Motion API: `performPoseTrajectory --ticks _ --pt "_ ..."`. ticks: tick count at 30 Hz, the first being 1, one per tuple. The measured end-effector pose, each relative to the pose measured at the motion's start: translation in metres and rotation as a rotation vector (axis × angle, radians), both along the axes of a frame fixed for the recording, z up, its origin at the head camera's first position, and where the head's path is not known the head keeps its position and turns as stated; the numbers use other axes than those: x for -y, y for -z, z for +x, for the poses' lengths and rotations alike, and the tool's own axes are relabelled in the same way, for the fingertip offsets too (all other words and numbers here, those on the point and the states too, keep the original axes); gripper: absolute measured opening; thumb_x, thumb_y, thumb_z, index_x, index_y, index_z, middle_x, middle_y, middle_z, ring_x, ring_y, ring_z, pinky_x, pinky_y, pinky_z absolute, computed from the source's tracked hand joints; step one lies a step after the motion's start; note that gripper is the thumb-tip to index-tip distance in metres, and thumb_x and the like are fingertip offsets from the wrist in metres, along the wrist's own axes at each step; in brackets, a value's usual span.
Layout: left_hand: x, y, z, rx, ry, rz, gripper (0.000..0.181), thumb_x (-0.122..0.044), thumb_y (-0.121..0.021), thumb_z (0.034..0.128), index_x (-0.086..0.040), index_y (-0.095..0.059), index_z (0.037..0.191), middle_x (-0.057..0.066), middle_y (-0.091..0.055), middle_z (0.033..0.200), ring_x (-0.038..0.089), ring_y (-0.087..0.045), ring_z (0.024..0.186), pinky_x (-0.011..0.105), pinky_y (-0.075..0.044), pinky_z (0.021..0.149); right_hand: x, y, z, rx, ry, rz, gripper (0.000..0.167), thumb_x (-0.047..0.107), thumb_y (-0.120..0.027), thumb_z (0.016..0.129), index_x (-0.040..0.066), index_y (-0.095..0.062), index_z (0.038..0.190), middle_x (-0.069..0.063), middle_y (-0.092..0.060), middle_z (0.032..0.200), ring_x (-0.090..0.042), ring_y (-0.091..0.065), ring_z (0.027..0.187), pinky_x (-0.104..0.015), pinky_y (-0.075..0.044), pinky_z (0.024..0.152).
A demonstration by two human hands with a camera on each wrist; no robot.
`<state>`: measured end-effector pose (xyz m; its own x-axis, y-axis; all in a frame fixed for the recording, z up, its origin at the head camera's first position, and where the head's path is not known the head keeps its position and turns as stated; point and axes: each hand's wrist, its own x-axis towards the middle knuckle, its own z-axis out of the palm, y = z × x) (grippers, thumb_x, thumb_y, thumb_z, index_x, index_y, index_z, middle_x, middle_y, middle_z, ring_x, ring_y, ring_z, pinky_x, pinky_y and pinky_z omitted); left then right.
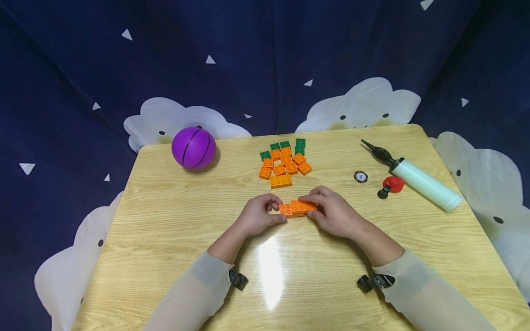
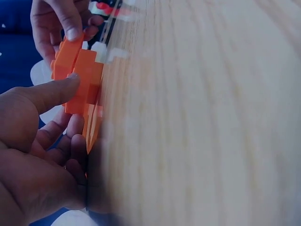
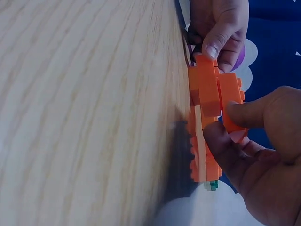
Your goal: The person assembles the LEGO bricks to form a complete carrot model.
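Near the middle of the table, both hands hold a small stack of orange building bricks. My left hand (image 1: 258,216) grips the left end of the lower orange brick (image 2: 83,84), thumb on its near side. At the other end, my right hand (image 1: 333,215) pinches the upper orange brick (image 1: 301,206) between thumb and fingers. That upper brick lies over the right part of the lower one, leaving studs bare at the left. In the right wrist view a thin gap shows between the two bricks, so I cannot tell whether they are fully pressed together. Another orange part shows underneath.
Beyond the hands lie a loose orange brick (image 1: 281,181), several smaller orange bricks (image 1: 286,158) and several green bricks (image 1: 300,145). A purple ball (image 1: 193,148) sits at the back left. Rightward are a patterned round chip (image 1: 360,177), a red-and-black item (image 1: 393,184) and a hand pump (image 1: 426,184).
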<state>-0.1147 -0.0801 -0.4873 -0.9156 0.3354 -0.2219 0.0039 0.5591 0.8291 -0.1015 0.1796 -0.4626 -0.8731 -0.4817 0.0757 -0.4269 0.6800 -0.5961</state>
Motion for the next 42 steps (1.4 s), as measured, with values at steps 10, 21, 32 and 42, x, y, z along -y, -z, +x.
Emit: performPoseTrajectory --ticks 10,21,32,42 --pt "-0.002 -0.001 -0.001 -0.006 0.004 -0.023 0.035 -0.029 -0.089 0.0835 -0.020 -0.069 0.111 -0.001 -0.066 0.102 0.019 -0.056 0.091 0.037 -0.046 0.082 0.001 0.002 0.000 0.002 -0.001 0.015 0.037 0.010 -0.075 0.096 0.013 -0.071 0.132 -0.006 -0.059 0.121 -0.023 -0.062 0.104 -0.042 -0.054 0.091" --pt "0.000 -0.003 -0.003 -0.020 0.032 -0.038 0.037 -0.030 -0.089 0.0830 -0.019 -0.070 0.112 -0.002 -0.067 0.103 0.019 -0.058 0.093 0.037 -0.047 0.084 0.004 0.000 0.002 -0.010 0.005 0.044 0.038 0.008 -0.074 0.096 0.012 -0.071 0.134 -0.009 -0.058 0.124 -0.028 -0.062 0.108 -0.047 -0.054 0.094" --pt "0.018 -0.007 -0.012 0.001 0.044 0.036 0.041 -0.029 -0.088 0.0854 -0.013 -0.070 0.119 0.004 -0.068 0.109 0.019 -0.058 0.089 0.035 -0.050 0.077 0.002 -0.003 -0.001 0.018 -0.003 0.039 0.038 0.010 -0.076 0.095 0.015 -0.072 0.133 -0.005 -0.059 0.120 -0.023 -0.061 0.102 -0.041 -0.053 0.090" --pt "0.020 -0.004 -0.029 -0.132 -0.044 -0.010 0.034 -0.024 -0.085 0.0885 -0.009 -0.070 0.114 0.004 -0.068 0.104 0.019 -0.058 0.086 0.034 -0.050 0.077 0.001 -0.005 -0.001 0.021 -0.005 0.045 0.041 0.009 -0.077 0.094 0.016 -0.072 0.134 -0.002 -0.058 0.112 -0.017 -0.058 0.094 -0.036 -0.050 0.080"
